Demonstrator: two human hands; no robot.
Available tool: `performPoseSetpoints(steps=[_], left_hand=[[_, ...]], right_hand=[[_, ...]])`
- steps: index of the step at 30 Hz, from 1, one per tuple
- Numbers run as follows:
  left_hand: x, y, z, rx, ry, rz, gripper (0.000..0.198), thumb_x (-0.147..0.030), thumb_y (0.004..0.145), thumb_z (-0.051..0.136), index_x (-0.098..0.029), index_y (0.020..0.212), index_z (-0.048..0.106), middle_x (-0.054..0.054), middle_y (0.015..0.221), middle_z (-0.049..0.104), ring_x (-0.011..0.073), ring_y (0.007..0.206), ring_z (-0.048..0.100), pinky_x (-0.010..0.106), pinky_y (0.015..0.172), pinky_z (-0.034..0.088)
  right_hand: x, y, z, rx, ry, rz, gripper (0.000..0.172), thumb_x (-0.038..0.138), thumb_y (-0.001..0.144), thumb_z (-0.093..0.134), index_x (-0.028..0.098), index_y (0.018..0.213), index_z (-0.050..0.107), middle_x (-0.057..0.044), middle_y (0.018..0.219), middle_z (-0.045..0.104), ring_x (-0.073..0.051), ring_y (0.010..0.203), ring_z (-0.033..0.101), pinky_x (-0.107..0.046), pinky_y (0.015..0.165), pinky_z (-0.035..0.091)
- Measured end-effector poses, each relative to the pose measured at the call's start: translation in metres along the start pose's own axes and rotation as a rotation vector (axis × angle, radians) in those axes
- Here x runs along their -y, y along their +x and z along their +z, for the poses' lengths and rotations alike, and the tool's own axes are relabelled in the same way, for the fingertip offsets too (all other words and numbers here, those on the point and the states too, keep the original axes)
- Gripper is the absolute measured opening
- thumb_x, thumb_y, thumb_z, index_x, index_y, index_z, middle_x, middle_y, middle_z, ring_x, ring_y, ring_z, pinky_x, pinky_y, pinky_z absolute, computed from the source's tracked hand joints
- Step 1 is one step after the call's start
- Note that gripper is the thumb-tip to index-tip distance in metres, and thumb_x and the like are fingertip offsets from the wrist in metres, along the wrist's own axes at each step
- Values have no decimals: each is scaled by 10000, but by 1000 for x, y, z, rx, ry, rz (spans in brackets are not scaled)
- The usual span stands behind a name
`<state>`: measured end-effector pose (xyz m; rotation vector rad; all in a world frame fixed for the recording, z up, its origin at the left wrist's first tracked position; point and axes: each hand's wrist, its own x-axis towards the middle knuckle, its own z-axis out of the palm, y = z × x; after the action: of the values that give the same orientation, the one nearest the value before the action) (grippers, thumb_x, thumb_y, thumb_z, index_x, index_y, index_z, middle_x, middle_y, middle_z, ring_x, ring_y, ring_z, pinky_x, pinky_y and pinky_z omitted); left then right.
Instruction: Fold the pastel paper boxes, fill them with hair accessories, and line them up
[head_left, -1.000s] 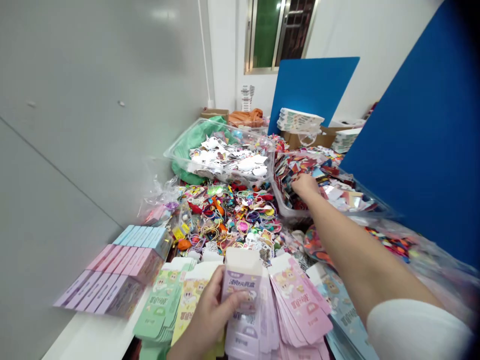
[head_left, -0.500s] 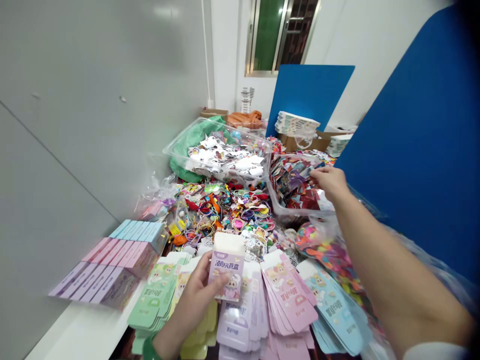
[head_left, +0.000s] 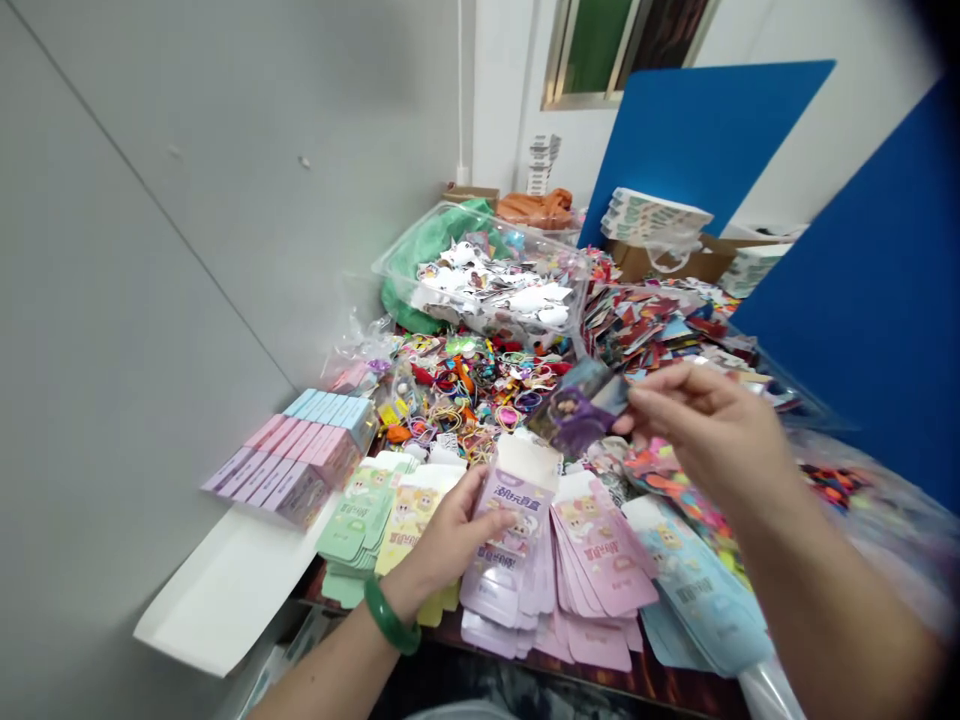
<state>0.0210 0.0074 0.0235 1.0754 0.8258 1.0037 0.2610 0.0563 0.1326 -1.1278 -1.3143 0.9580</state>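
My left hand [head_left: 454, 530], a green bangle on its wrist, grips a small purple carton [head_left: 521, 490] upright with its top flap raised. Pinched between the fingertips of my right hand [head_left: 701, 425] is a glossy picture card [head_left: 574, 412] with a purple figure, slightly blurred, just right of the carton's top and apart from it. Beneath the hands lie fanned stacks of flat cartons: green [head_left: 360, 515], yellow [head_left: 405, 510], purple [head_left: 495, 595], pink [head_left: 604, 545] and blue [head_left: 701, 590].
Filled cartons [head_left: 300, 450] stand in rows at left by the grey wall [head_left: 187, 260]. Behind are loose hair ties [head_left: 480, 390], a clear bin [head_left: 480, 335] of white cutouts and a pile of cards [head_left: 667, 325]. Blue panels [head_left: 697, 140] rise behind and at right.
My right hand has come from the card bin toward the carton, bringing the picture card with it. The left hand still holds the carton. The view has shifted.
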Motion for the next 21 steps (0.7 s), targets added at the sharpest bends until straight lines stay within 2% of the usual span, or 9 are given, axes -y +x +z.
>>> performPoseSetpoints(steps=[3,6,8,13,18,19,21], left_hand=[[3,-2,0,23,13,20,402,-242,812,712,-218,1193,588,51,1156,665,212,1060,611,310,908,482],[4,-5,-1,16,47,27,390,-241,819,706,-209,1189,589,53,1153,665,215,1069,609,312,914,480],[4,-6,-2,7,50,23,394,-243,816,709,-207,1190,589,54,1150,666,218,1071,608,316,919,479],[0,-10,-4,21,-4,-17,417,-256,822,701,-205,1217,576,62,1167,670,219,1082,613,312,920,480],[-1,-11,-5,37,28,-51,428,-271,802,721,-212,1206,593,53,1138,677,207,1024,624,306,891,485],[-1,-11,-5,34,41,-50,436,-267,799,724,-216,1212,592,51,1144,674,207,1029,620,307,897,482],[2,-12,-7,29,69,-45,447,-258,795,728,-222,1219,592,46,1154,670,209,1052,611,306,914,472]], right_hand=[[-10,-24,18,72,-53,-29,225,376,732,771,196,752,638,-27,579,676,-113,438,554,-210,399,450],[-17,-32,28,41,-89,-66,178,336,756,740,199,752,627,-11,560,659,-103,432,529,-196,384,421],[-18,-33,30,27,-117,-98,136,301,770,711,203,749,618,-3,557,648,-102,439,525,-198,394,417],[-15,-37,25,104,-261,-180,90,258,796,652,204,732,619,16,559,597,-107,475,522,-208,416,385],[-19,-32,24,331,-455,-221,144,324,818,645,211,754,707,-27,733,691,-152,651,616,-251,558,446],[-24,-27,24,322,-481,-211,170,356,816,646,211,765,720,-36,774,705,-165,689,628,-259,581,452],[-37,-13,21,193,-541,-141,220,400,808,637,199,783,724,-44,769,709,-176,678,625,-269,575,446]])
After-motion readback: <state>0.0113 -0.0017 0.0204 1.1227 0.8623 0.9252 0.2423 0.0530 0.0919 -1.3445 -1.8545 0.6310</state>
